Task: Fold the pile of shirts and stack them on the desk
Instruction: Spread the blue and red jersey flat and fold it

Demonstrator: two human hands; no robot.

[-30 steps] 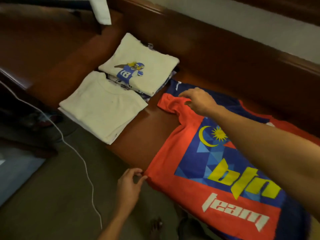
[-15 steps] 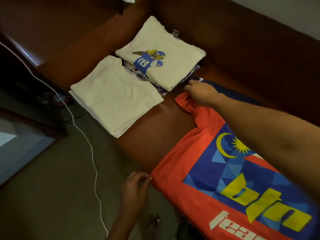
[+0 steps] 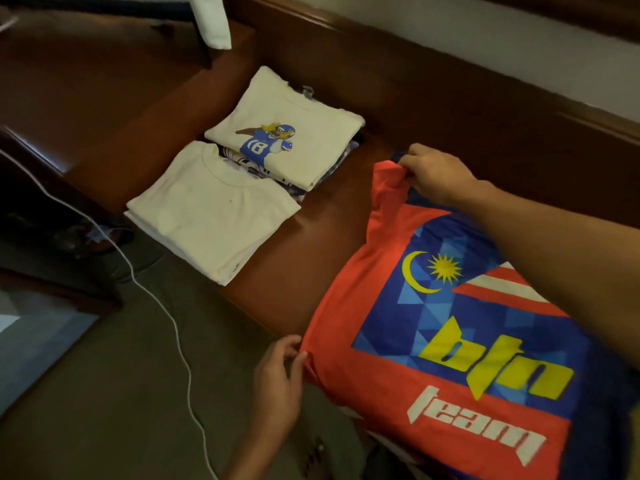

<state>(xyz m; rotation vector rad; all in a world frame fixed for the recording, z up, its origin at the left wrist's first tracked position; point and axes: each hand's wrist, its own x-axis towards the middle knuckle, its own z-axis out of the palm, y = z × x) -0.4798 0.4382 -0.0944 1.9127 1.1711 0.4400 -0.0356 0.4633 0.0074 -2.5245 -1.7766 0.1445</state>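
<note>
We now have the jersey [image 3: 381, 271] sleeve raised, right hand [image 3: 436, 178] pinching it; left hand [image 3: 277, 379] pinches the hem corner. Side-fold step, prob.; nxt: swing both toward jersey's middle.

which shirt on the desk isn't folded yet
The orange and blue team shirt, spread flat with the left hand and right hand pinching its edge; the plain cream shirt and the football-print shirt lie folded.

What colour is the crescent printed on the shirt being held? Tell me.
Yellow: the crescent on the shirt, head view.
</note>
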